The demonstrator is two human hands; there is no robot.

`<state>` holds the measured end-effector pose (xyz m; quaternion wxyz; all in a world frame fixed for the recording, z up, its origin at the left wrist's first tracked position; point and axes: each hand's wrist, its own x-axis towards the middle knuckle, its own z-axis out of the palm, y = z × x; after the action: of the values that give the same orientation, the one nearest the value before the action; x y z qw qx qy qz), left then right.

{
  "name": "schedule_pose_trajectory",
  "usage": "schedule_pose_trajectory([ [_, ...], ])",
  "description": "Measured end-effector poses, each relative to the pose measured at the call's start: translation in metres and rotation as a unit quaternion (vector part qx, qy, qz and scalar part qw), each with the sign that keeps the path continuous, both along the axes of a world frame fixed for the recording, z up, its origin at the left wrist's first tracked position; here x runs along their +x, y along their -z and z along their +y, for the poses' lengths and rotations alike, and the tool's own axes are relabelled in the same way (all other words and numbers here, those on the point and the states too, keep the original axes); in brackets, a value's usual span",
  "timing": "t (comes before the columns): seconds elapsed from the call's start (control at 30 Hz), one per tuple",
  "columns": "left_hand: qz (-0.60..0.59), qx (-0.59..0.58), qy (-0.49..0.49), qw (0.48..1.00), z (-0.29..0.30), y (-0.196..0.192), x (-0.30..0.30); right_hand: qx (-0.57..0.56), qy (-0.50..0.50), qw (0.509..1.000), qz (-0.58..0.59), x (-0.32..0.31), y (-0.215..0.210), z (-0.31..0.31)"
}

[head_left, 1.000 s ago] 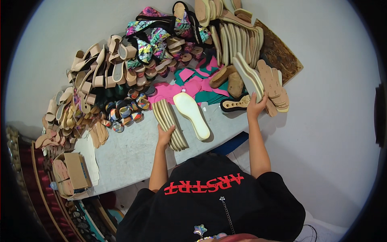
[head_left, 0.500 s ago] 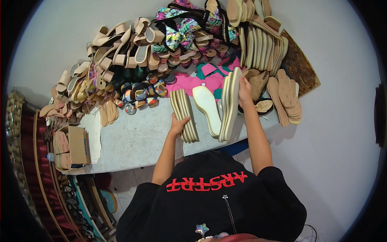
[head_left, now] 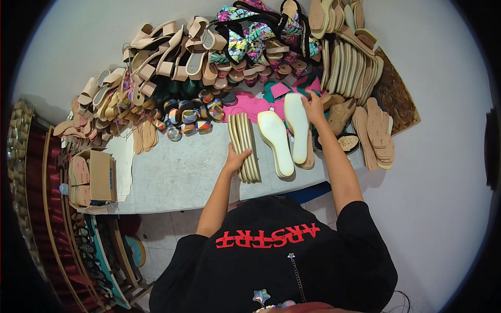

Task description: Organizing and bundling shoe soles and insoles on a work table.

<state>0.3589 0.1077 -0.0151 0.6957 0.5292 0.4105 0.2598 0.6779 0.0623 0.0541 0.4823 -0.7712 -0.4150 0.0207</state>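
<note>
My left hand (head_left: 237,158) is wrapped round a bundle of cream shoe soles (head_left: 245,141) with dark lines between them, stood on edge on the table. At the wide upper end of a white-faced sole (head_left: 297,128), my right hand (head_left: 314,110) grips the right edge. That sole faces up, and how many lie under it I cannot tell. A tan sole (head_left: 308,160) peeks out below its narrow end. Between the two hands lies a small pile of white-faced soles (head_left: 275,143), flat on the table.
Heeled sandals (head_left: 182,57) are heaped along the back of the grey table (head_left: 172,177). Pink material (head_left: 245,106) lies behind the soles. Tan insoles (head_left: 378,133) and a long row of soles (head_left: 349,68) stand to the right. A cardboard box (head_left: 102,177) holds more insoles at left.
The soles in my right hand have turned from on edge to lying flat, white face up. My left hand keeps its hold on the bundle. The whole view has shifted slightly.
</note>
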Motion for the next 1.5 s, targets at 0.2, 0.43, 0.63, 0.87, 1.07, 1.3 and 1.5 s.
schedule_pose_trajectory([
  [0.2, -0.006, 0.009, -0.008, 1.000, 0.001, 0.004, -0.002, -0.182, -0.021, 0.983, -0.013, -0.034, 0.005, -0.019],
  [0.43, -0.014, 0.015, -0.011, 1.000, 0.001, 0.001, -0.001, -0.364, 0.050, 0.930, -0.013, -0.086, 0.007, -0.036],
  [0.63, 0.013, 0.023, -0.002, 1.000, 0.000, -0.002, 0.001, -0.301, 0.080, 0.950, -0.018, -0.066, 0.025, -0.037],
  [0.87, 0.003, 0.008, -0.010, 1.000, -0.001, -0.001, -0.002, -0.161, 0.025, 0.984, -0.069, -0.113, -0.020, -0.050],
  [1.07, 0.017, 0.021, -0.011, 1.000, -0.001, 0.000, 0.000, -0.188, 0.006, 0.982, -0.026, -0.156, -0.007, -0.055],
  [1.3, -0.012, -0.010, -0.006, 1.000, 0.000, 0.000, 0.000, -0.165, 0.039, 0.984, -0.057, -0.162, 0.021, -0.056],
  [1.5, -0.007, -0.007, -0.008, 1.000, 0.002, 0.010, -0.004, -0.212, 0.029, 0.977, -0.014, -0.157, 0.008, -0.054],
])
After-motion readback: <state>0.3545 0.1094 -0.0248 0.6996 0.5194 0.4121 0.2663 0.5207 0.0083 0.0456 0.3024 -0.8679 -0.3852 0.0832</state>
